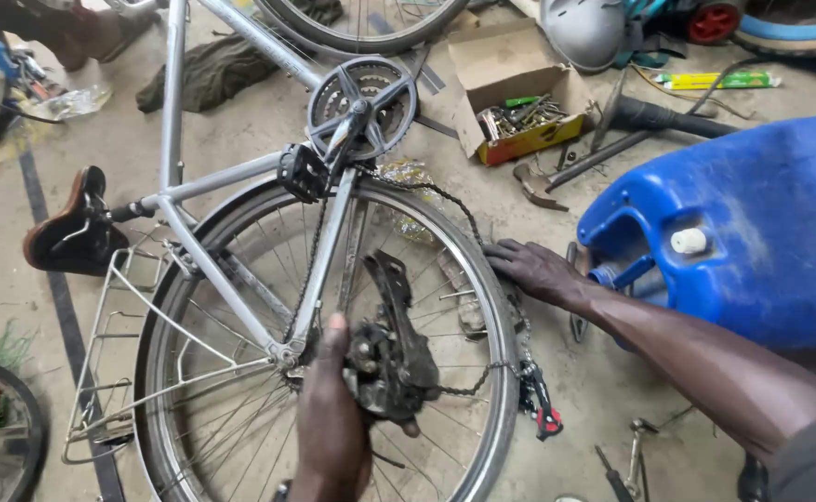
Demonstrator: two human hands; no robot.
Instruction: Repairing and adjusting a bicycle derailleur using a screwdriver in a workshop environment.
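Concrete floor point(612, 390), head view: upturned grey bicycle point(240, 186) fills centre-left. Our left hand point(333, 428), bottom centre, clamps the greasy black derailleur point(391, 358) at the rear wheel point(482, 279). Our right hand point(533, 270) lies flat, fingers spread, on that rim, beside the blue jerrycan point(752, 223).

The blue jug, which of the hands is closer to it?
The right hand. It rests on the rear wheel's tyre, just beside the blue jug. The left hand is farther off, holding the greasy derailleur by the wheel's hub.
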